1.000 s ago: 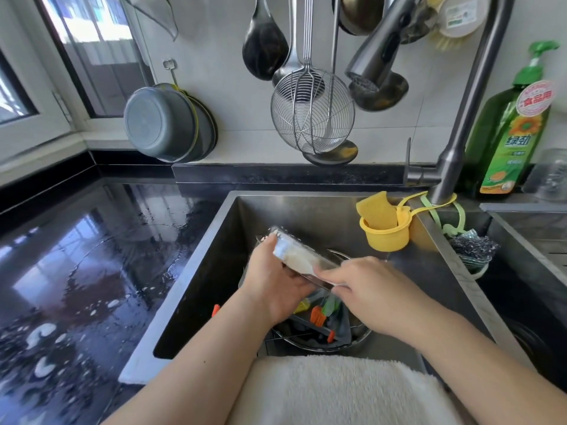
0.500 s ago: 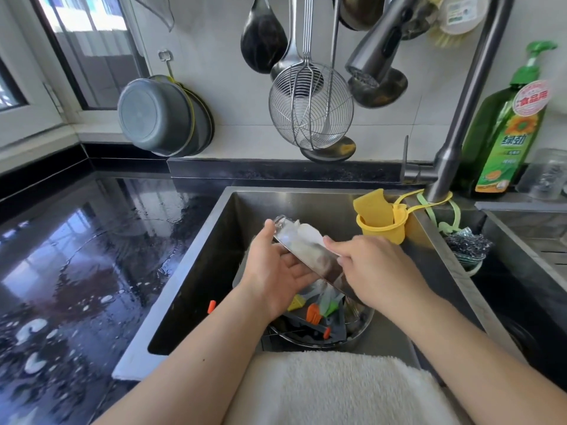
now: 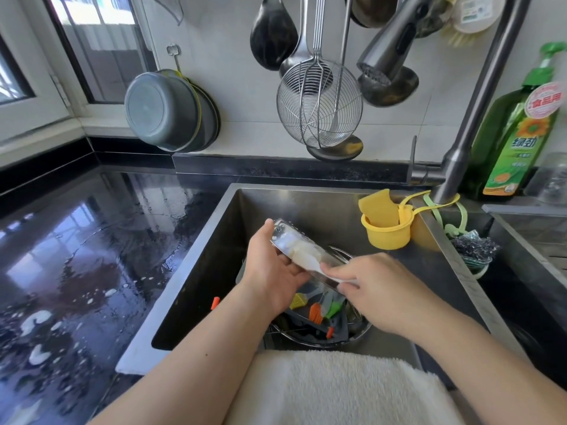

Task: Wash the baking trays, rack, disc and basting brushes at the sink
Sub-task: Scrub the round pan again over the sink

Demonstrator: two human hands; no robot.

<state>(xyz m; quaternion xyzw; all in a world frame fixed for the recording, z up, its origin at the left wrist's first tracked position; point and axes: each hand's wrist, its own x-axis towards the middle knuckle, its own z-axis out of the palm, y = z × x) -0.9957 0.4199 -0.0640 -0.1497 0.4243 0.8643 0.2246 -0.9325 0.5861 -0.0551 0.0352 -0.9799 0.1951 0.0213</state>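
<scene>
While the left hand grips the far end of the tray above the sink and the right hand pinches a white cloth on it, the thin wet metal looks light, stiff and slippery, best held by its rims.

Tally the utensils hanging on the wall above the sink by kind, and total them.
Dark ladles: 1
Steel ladles: 1
Wire skimmers: 1
Grey basins: 1, with more stacked behind it that cannot be counted.
Total: 4 plainly countable; others are hidden by the tap head.
</scene>
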